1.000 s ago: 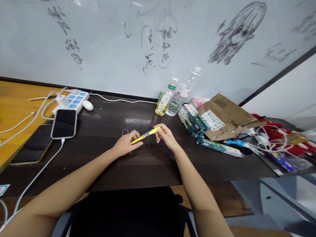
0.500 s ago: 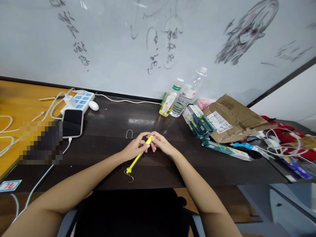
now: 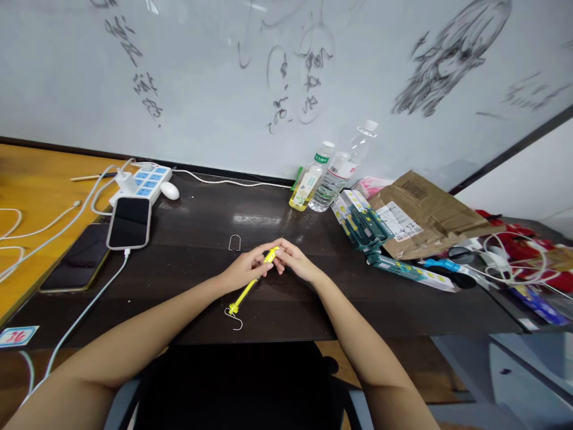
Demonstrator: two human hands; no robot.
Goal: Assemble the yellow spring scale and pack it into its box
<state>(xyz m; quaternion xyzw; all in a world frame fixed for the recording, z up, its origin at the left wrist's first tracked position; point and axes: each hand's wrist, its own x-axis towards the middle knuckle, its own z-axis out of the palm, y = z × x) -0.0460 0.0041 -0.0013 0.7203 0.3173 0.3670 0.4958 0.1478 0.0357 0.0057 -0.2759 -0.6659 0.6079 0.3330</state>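
Head view: left hand point(image 3: 244, 270) closed round the upper part of a yellow tube point(image 3: 247, 291); right hand point(image 3: 296, 261) pinching its top end. Tube slants toward 7 o'clock, S-shaped hook point(image 3: 234, 316) at its lower end. Wire loop point(image 3: 235, 235) apart, 10 o'clock from the hands. Judged step: two-handed work at the top; next move calls for steady left support.

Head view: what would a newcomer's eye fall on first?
The bright yellow tool would likely catch it first, over the dark desk, its upper end between the left hand and right hand and a metal hook at its lower end. Next comes the large sketch, upper right on the whiteboard.
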